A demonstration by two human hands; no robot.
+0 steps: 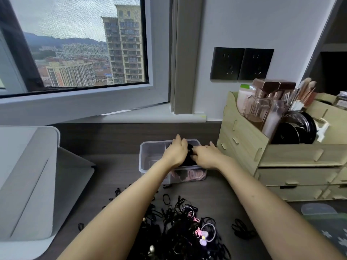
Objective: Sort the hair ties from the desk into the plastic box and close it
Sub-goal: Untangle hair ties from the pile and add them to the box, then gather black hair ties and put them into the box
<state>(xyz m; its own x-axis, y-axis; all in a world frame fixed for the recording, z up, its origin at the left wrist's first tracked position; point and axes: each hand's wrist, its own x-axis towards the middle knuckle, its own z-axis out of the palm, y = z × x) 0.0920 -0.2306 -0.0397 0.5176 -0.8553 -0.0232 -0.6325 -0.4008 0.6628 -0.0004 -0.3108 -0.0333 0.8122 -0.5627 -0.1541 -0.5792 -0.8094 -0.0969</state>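
Wooden organiser w/ drawers stood just beside the R side of the plastic box. Its top held brushes, bottles and black compacts. A grey device took up the L of the desk, well apart from the box. Two dark wall sockets sat above, w/ the window to the L. A clear flat plastic piece lay at the R edge, in front of the organiser. Both forearms reached over the pile of hair ties at the desk's front. They hid much of the box's middle + near rim.

Box was clear, open side up, at back-centre of the desk, its sides approx square to the desk's back edge. A divider ran front-to-back inside. Long axis: couldn't tell, arms were over it.

Pink ties showed thru the near wall, front R section.

L hand was over the box, palm down, fingers curled down onto a black bunch. R hand was just beside it, fingers bent in on the same bunch from the R, thumb out toward the organiser. The bunch sat btwn the two hands, in the box's R half.

Pile was mostly black loops, w/ a lilac bow tie among them. Stray loops lay scattered either side.
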